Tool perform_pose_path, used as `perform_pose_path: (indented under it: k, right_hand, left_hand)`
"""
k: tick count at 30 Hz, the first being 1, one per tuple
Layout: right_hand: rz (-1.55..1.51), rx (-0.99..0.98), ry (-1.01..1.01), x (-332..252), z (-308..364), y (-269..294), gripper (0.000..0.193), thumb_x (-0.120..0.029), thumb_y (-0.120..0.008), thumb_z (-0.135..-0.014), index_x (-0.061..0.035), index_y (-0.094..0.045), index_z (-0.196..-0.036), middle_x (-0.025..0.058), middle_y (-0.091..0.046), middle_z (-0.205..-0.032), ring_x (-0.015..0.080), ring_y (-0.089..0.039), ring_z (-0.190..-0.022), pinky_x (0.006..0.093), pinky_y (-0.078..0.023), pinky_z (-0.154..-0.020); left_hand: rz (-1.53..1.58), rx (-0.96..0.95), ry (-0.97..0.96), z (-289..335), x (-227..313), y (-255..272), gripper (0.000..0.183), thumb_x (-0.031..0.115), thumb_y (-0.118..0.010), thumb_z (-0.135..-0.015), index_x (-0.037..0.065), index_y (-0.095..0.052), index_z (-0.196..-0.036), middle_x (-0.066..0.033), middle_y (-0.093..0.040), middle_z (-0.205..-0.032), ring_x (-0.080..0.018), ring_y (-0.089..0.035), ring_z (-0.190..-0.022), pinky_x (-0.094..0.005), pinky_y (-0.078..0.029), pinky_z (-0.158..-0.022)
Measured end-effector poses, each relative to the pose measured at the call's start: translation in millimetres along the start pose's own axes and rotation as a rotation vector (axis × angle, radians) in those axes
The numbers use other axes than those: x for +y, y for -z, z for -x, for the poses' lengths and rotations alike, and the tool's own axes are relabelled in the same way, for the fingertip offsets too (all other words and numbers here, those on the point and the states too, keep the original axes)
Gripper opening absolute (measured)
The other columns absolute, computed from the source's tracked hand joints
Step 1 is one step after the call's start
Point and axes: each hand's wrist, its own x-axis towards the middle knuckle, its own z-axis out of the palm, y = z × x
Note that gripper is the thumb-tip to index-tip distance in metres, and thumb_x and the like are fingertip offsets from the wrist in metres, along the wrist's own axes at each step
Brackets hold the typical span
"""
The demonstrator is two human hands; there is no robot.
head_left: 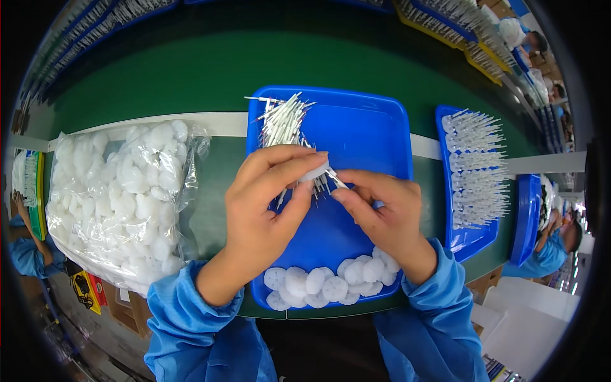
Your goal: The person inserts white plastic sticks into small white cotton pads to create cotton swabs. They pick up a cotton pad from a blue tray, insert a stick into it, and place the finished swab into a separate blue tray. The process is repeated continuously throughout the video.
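Above the middle of a blue tray (375, 127), my left hand (258, 200) pinches a round white plastic disc (314, 172) between thumb and fingers. My right hand (391, 207) grips a thin white stick (335, 179) by thumb and forefinger, its far end at the disc's edge. Whether the stick enters the disc is too small to tell. A loose pile of similar white sticks (284, 124) lies at the tray's far left, partly behind my left hand. Several translucent white discs (334, 288) lie along the tray's near side.
To the left lies a clear plastic bag (114, 197) full of white discs. At right, a smaller blue tray (474, 242) holds rows of discs with sticks (474, 169). More stick-filled trays (445, 28) line the far side of the green table (210, 70). A co-worker (554, 245) sits at far right.
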Motion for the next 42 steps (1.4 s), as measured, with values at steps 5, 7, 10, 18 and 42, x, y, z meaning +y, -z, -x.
perform_pose_path:
  k: [5, 7, 10, 18, 42]
  right_hand:
    - [0.032, 0.051, 0.154, 17, -6, -6, 0.017, -0.014, -0.090, -0.089, -0.0083, -0.082, -0.101, 0.0054, -0.074, -0.072, 0.0175, -0.070, -0.057, 0.0297, -0.054, -0.057]
    - [0.033, 0.063, 0.093, 17, -4, -9, 0.016, -0.016, -0.090, -0.088, -0.0089, -0.081, -0.099, 0.0055, -0.076, -0.074, 0.0192, -0.071, -0.058, 0.0311, -0.054, -0.057]
    - [0.195, 0.113, 0.209, 17, -9, -6, 0.018, -0.017, -0.091, -0.087, -0.0095, -0.080, -0.098, 0.0045, -0.076, -0.075, 0.0211, -0.070, -0.059, 0.0329, -0.054, -0.058]
    - [0.394, 0.203, 0.490, 4, -20, 1, 0.020, -0.013, -0.090, -0.083, -0.0077, -0.078, -0.098, 0.0021, -0.072, -0.074, 0.0210, -0.067, -0.060, 0.0347, -0.053, -0.061]
    - [-0.440, -0.065, -0.002, 8, -14, 3, 0.031, -0.002, -0.083, -0.089, -0.0025, -0.076, -0.119, 0.0066, -0.077, -0.096, 0.0212, -0.075, -0.098, 0.0357, -0.056, -0.096]
  left_hand:
    - [-0.031, -0.037, 0.005, -1, -3, -3, 0.039, -0.006, -0.076, -0.091, 0.007, -0.082, -0.127, -0.0110, -0.082, -0.120, -0.0269, -0.075, -0.102, -0.0378, -0.060, -0.088]
    - [-0.031, -0.068, 0.065, 0, 0, -3, 0.040, -0.006, -0.077, -0.090, 0.007, -0.081, -0.128, -0.0117, -0.083, -0.114, -0.0273, -0.076, -0.095, -0.0374, -0.061, -0.086]
    - [-0.049, -0.080, 0.117, 2, 4, -4, 0.042, -0.006, -0.078, -0.090, 0.006, -0.080, -0.130, -0.0143, -0.083, -0.109, -0.0276, -0.077, -0.087, -0.0365, -0.061, -0.082]
    - [-0.023, -0.005, 0.093, 7, 13, -5, 0.046, -0.007, -0.078, -0.089, 0.005, -0.079, -0.134, -0.0162, -0.081, -0.097, -0.0225, -0.075, -0.080, -0.0321, -0.059, -0.075]
    - [-0.010, -0.050, -0.049, 2, 7, -2, 0.054, -0.003, -0.091, -0.078, 0.007, -0.077, -0.129, -0.0101, -0.071, -0.117, -0.0238, -0.070, -0.102, -0.0349, -0.058, -0.084]
